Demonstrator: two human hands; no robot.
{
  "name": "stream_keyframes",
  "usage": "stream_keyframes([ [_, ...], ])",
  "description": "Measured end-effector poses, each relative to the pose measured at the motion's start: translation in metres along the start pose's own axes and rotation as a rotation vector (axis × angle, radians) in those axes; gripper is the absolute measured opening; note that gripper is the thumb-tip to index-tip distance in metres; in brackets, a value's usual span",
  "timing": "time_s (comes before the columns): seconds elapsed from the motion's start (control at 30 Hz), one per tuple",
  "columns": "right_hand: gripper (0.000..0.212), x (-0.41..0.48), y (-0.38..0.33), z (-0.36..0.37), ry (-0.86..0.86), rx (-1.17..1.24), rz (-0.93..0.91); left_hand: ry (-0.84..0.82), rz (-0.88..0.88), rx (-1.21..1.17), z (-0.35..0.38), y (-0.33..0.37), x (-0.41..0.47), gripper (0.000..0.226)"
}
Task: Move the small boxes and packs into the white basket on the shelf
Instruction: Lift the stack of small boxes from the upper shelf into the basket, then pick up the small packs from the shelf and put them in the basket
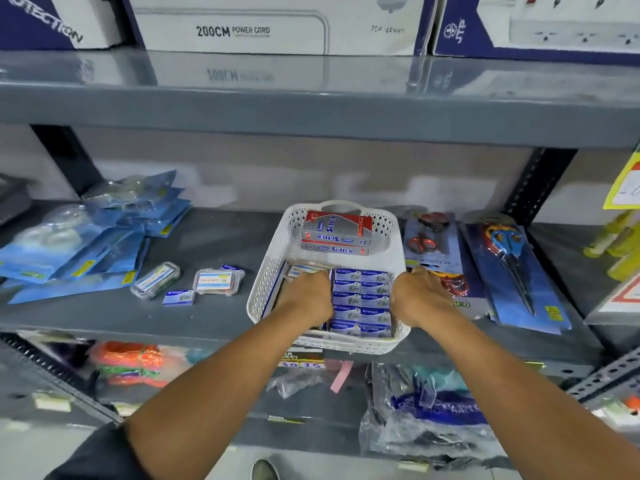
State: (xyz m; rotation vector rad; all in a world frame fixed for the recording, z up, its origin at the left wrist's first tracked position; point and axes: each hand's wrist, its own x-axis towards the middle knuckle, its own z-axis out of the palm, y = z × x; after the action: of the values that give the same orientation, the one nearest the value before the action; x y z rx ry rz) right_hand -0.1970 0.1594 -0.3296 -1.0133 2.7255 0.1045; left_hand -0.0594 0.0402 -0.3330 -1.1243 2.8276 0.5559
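A white perforated basket (pixel 273 268) stands on the grey middle shelf. Inside it lie several small blue boxes (pixel 362 299) in rows, with two red and silver boxes (pixel 337 233) stacked at the back. My left hand (pixel 306 294) is inside the basket, fingers curled down on a small pack (pixel 304 270) at its left side. My right hand (pixel 420 294) grips the basket's right rim. On the shelf left of the basket lie a small blue box (pixel 179 297) and two clear plastic packs (pixel 217 281) (pixel 156 280).
Blue blister packs (pixel 86 237) are piled at the shelf's left. Packaged scissors (pixel 512 268) lie right of the basket. Large cartons (pixel 277 26) stand on the shelf above. Bagged goods (pixel 422 410) fill the shelf below.
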Motion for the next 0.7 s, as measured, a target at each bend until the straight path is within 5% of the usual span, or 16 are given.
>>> stream_keyframes([
  [0.23,0.015,-0.005,0.001,-0.008,0.079,0.126,-0.066,0.235,0.08,-0.176,-0.008,-0.042,-0.011,0.019],
  [0.47,0.004,-0.002,-0.051,-0.044,0.166,0.345,-0.358,0.48,-0.003,-0.152,-0.061,-0.146,-0.018,0.022],
  [0.7,0.023,0.014,-0.148,-0.039,0.074,0.342,-0.521,0.386,-0.152,-0.068,-0.073,-0.245,-0.027,0.028],
])
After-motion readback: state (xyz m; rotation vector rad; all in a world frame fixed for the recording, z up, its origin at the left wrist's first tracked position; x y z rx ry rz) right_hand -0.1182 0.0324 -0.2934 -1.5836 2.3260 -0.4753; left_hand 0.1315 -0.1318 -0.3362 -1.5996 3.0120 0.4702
